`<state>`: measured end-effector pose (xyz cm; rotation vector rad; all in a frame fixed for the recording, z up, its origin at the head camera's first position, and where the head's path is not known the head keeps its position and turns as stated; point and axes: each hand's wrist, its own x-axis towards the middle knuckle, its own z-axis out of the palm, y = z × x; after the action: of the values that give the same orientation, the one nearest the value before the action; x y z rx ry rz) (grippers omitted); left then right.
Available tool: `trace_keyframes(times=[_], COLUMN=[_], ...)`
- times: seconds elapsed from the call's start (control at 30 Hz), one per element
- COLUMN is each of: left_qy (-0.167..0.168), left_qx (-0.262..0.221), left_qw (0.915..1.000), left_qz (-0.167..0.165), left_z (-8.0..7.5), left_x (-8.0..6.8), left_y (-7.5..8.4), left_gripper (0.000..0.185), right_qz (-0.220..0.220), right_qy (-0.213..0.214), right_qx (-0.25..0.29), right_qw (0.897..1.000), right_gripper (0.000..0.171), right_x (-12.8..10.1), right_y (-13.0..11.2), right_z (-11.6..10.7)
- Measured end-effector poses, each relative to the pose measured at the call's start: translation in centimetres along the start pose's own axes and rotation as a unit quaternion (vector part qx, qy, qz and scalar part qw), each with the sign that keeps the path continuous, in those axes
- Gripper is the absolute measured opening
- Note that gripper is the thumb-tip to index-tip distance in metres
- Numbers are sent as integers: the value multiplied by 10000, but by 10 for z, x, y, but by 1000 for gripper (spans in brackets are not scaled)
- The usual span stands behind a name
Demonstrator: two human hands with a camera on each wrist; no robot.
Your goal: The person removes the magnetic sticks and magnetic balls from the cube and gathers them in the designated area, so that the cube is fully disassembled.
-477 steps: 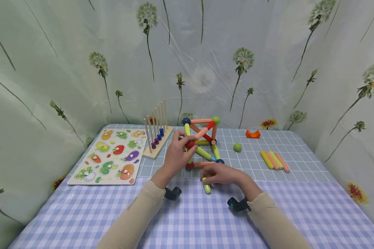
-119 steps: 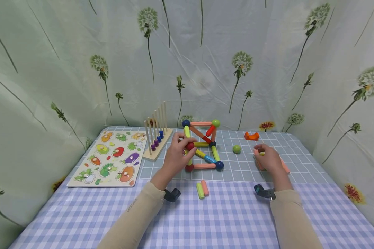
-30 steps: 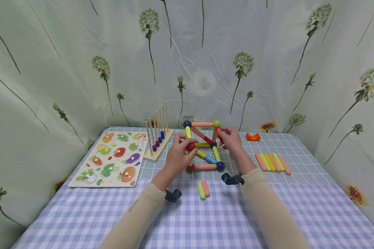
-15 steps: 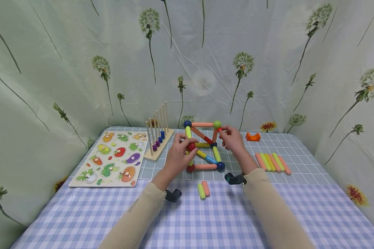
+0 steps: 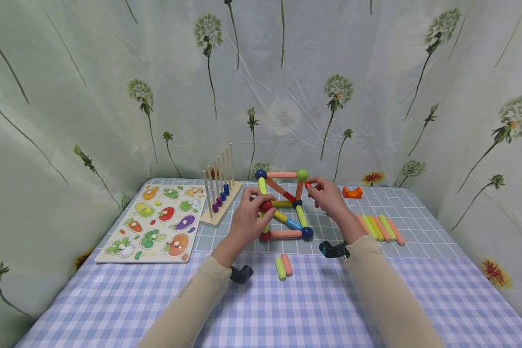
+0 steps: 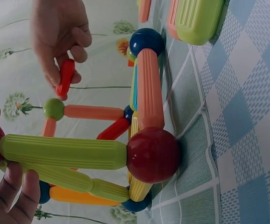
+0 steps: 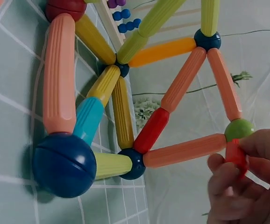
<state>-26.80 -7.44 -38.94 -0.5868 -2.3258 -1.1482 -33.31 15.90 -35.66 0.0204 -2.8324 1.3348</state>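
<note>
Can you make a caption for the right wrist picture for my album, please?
Right hand pinches a small red stick close by the green ball on a colourful stick-and-ball frame.

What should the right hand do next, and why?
Probably draw the pinched red rod clear of the green ball: its end sits close to that ball, the right hand has swung it off its earlier diagonal, and the left hand grips the upper red ball.

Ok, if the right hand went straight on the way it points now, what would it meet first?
Probably the green ball, right beside the short red stick the right hand pinches; whether stick and ball touch is unclear.
</note>
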Motion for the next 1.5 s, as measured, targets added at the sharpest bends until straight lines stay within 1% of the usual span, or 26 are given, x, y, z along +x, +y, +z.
trace_keyframes(times=[0.1, 0.17, 0.23, 0.37, 0.43, 0.5, 0.63, 0.7, 0.83, 0.9, 1.0, 1.13, 1.2, 1.3, 1.37, 1.5], left_qy=[10, 19, 28, 35, 37, 38, 80, 91, 86, 72, 61, 43, 41, 38, 44, 43], left_qx=[-1, 41, 89, 119, 113, 133, 237, 270, 260, 251, 212, 162, 149, 174, 226, 311], left_qw=[10000, 10000, 10000, 9999, 9999, 9999, 9997, 9996, 9996, 9997, 9998, 9999, 9999, 9998, 9997, 9995], left_qz=[8, 12, 13, 6, 0, 7, 3, -23, -44, -37, 1, 41, 50, 58, 80, 91], left_z=[1, 1, 1, 1, 1, 1, 0, 0, 0, 0, 1, 1, 1, 0, 0, 0], left_x=[0, 0, 1, 1, 1, 1, 1, 1, 1, 0, 1, 1, 2, 2, 2, 1], left_y=[0, -1, 0, 0, 0, -1, -1, -1, -1, -1, 0, 0, 1, 1, 0, 0], left_gripper=[26, 26, 26, 26, 26, 26, 26, 26, 27, 27, 27, 27, 27, 27, 27, 26], right_qz=[-132, -210, -199, -222, -318, -488, -765, -783, -736, -718, -745, -737, -793, -880, -854, -642], right_qy=[-111, -269, -466, -1009, -1299, -1586, -2107, -2374, -2989, -3215, -3343, -3324, -3424, -3654, -3809, -3954], right_qx=[-225, -354, -397, -237, -138, -69, -216, -320, -360, -407, -569, -780, -680, -373, -158, 40], right_qw=[9996, 9988, 9979, 9944, 9909, 9861, 9743, 9677, 9508, 9433, 9378, 9370, 9337, 9259, 9205, 9162], right_gripper=[33, 33, 34, 34, 32, 30, 26, 24, 21, 19, 16, 14, 25, 51, 54, 28], right_x=[-6, -12, -19, -34, -42, -49, -59, -63, -67, -68, -70, -71, -72, -73, -74, -75], right_y=[4, 7, 10, 15, 18, 20, 23, 23, 27, 29, 31, 31, 30, 29, 29, 30], right_z=[0, 0, 0, 1, 2, 4, 10, 14, 23, 28, 34, 38, 39, 41, 43, 48])
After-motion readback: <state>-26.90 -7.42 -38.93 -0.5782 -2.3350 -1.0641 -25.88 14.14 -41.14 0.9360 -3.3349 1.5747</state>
